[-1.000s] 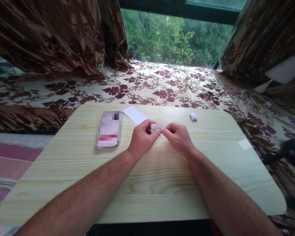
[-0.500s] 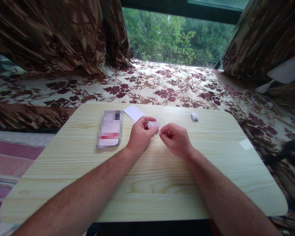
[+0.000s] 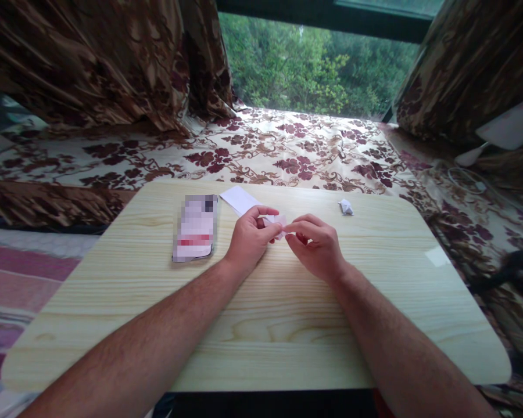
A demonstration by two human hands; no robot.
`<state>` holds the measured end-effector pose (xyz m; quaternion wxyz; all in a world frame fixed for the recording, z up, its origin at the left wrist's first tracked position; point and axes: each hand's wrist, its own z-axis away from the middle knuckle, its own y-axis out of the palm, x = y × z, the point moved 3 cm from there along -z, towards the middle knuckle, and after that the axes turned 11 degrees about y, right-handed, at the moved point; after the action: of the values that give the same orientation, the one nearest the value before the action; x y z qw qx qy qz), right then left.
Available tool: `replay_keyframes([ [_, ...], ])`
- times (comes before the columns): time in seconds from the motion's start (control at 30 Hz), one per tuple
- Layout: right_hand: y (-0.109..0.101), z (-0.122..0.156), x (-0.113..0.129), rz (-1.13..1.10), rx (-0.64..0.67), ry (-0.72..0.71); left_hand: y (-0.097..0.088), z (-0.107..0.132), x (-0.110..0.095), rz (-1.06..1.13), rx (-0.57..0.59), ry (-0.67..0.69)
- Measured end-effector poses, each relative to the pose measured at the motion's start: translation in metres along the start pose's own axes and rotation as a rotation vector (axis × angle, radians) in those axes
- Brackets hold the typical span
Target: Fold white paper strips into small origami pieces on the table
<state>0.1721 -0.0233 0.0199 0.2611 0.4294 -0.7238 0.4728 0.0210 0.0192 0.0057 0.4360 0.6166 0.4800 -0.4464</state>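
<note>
My left hand (image 3: 251, 235) pinches a small piece of folded white paper (image 3: 279, 219) between thumb and fingers, over the middle of the table. My right hand (image 3: 316, 241) meets the paper's right edge with its index finger stretched to it and the thumb just below, while the other fingers curl in. Part of the paper is hidden behind the left thumb. Beyond my left hand lies a flat white sheet of paper (image 3: 239, 199). Toward the back right sits a small folded white paper piece (image 3: 346, 207), apart from both hands.
A phone (image 3: 195, 229), blurred by pixels, lies left of my left hand on the pale wooden table (image 3: 261, 354). Floral cloth (image 3: 296, 151) covers the ledge behind the table. A white lamp (image 3: 508, 125) and a cable stand at the right.
My right index finger has straightened toward the paper's edge, where the fingers were curled in a pinch beside it. My left hand keeps its hold almost unmoved.
</note>
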Motion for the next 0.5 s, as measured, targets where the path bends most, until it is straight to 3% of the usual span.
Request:
replay_keyframes([
  [0.5, 0.0009, 0.0011, 0.0007, 0.004, 0.011, 0.015, 0.0002, 0.0, -0.0017, -0.009, 0.048, -0.036],
])
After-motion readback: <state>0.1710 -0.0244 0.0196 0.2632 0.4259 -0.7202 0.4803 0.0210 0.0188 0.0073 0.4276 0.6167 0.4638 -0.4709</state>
